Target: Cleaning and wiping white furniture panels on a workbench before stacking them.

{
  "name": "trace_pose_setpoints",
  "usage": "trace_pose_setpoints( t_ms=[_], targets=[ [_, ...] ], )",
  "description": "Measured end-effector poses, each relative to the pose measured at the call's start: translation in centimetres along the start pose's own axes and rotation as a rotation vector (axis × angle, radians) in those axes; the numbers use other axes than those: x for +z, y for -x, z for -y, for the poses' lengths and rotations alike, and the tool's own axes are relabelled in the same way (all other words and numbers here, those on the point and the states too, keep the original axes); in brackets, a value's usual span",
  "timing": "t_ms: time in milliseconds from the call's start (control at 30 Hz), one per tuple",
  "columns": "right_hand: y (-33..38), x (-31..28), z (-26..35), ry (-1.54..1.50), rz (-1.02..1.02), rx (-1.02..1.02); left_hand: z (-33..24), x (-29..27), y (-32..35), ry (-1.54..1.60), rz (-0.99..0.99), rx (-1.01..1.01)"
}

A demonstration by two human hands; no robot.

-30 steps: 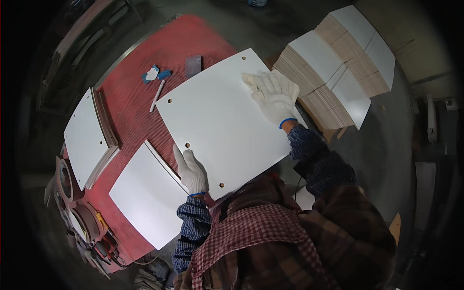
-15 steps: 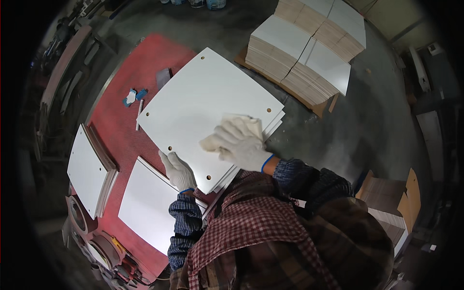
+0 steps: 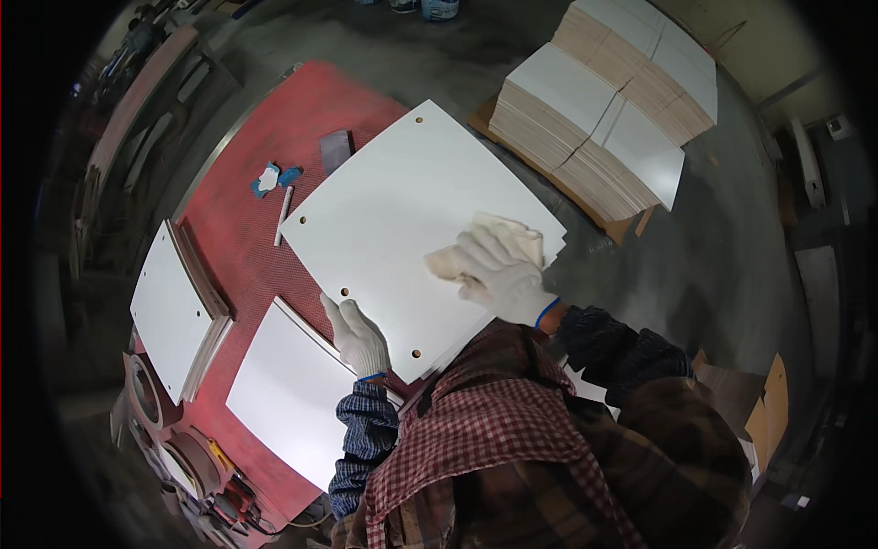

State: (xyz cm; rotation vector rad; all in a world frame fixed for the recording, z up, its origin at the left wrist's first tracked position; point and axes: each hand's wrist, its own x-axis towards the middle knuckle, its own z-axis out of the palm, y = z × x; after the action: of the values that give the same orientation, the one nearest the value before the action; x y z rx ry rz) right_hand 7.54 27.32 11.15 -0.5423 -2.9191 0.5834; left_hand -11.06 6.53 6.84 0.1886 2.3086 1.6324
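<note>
A white square panel (image 3: 402, 201) with round holes along its edges lies on top of similar panels, in front of me. My right hand (image 3: 508, 284), in a white knitted glove with a blue cuff, presses a cream cloth (image 3: 444, 263) flat on its surface near the right corner. The cloth bunches out around the fingers and covers the hole there. My left hand (image 3: 358, 340), gloved alike, rests at the panel's near left edge beside a hole, fingers stretched out. Under and left of that hand is a plain white panel (image 3: 283, 393).
The red worktable (image 3: 256, 137) carries a stack of holed panels (image 3: 174, 311) at left, tape rolls (image 3: 144, 392), a white stick (image 3: 284, 216), a blue-and-white crumpled piece (image 3: 267, 180) and a grey block (image 3: 336, 151). Beyond stands a tall panel stack (image 3: 585, 110) on the floor.
My right hand has slid the cloth rightward across the panel, over the right corner's hole. My left hand stays at the edge. The whole view has shifted slightly.
</note>
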Motion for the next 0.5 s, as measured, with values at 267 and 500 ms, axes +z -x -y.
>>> trace_pose_setpoints(
  t_ms=[267,500],
  targets=[
    [-10.3,-1.2,-9.5,0.267,-0.179,0.107,-1.2,-0.7,-0.1,-0.177,-0.049,-0.097],
    [-26.9,2.1,-7.1,0.394,-0.323,0.122,-1.6,-1.0,0.1,-0.066,0.012,0.051]
  ],
)
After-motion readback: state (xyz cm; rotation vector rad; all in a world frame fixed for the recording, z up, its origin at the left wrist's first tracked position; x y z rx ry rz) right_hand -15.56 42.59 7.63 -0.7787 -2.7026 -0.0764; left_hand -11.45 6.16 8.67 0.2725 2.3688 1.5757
